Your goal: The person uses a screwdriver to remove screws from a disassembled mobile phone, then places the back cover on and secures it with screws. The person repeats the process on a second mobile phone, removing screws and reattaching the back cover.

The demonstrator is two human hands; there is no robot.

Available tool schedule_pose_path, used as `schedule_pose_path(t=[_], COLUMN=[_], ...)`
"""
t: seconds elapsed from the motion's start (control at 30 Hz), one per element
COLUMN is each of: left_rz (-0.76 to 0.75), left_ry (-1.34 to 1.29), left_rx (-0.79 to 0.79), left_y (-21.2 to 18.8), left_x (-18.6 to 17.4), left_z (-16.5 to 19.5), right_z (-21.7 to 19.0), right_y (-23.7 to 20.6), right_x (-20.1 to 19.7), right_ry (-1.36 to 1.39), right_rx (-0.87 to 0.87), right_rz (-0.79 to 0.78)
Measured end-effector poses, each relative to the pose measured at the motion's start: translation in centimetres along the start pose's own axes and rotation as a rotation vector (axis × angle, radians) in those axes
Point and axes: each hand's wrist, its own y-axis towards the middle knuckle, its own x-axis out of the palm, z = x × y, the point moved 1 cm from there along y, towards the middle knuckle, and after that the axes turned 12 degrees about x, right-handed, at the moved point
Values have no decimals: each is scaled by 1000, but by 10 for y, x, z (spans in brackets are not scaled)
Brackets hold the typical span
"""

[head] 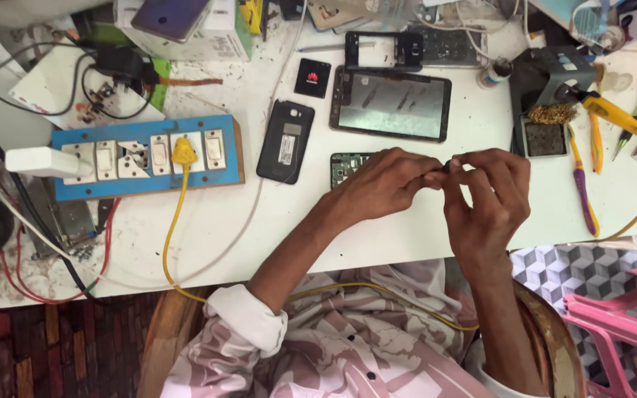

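Both hands meet just in front of the flat grey tablet screen (391, 103). The left hand (381, 184) and right hand (489, 193) pinch one tiny dark part (445, 166) between their fingertips. This looks like careful fiddling; the next move needs a steady grip.

two hands (444, 184), one switchboard (145, 156), one tablet (391, 104), perhaps two screwdrivers (632, 127)

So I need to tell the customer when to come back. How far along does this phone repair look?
Roughly midway, I'd guess. Done: the phone is apart, with its back shell, screen panel and empty frame lying separately on the table. In hand: left hand and right hand pinch a small dark part between them, above a green circuit board. Left: nothing is put back together yet.
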Motion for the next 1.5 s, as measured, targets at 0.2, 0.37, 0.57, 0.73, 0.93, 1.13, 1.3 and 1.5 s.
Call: schedule_pose_path(t=[0.2,0.37,0.57,0.73,0.93,1.13,1.3,1.5], left_rz=[-43,-122,-201,-144,-82,8,-66,-93], left_ry=[50,181,75,165,257,213,536,842], left_rx=[124,75,-41,65,-63,38,-74,-55], left_y=[-5,-7,-3,-4,-11,-17,-21,-47], left_x=[-2,-4,-8,-10,-3,1,3,-9], left_z=[-11,-11,-18,-11,3,-1,4,3], right_z=[1,-4,-12,-11,-9,-17,-12,17], right_y=[1,2,5,4,11,0,-7,-24], right_x=[-7,-9,-1,1,2,7,16,24], right_ry=[16,-9,96,96,114,116,161,275], right_rx=[-8,-3,-14,23,38,70,128,284], right_rz=[-79,-77,-73,-67,-58,-10,16,80])
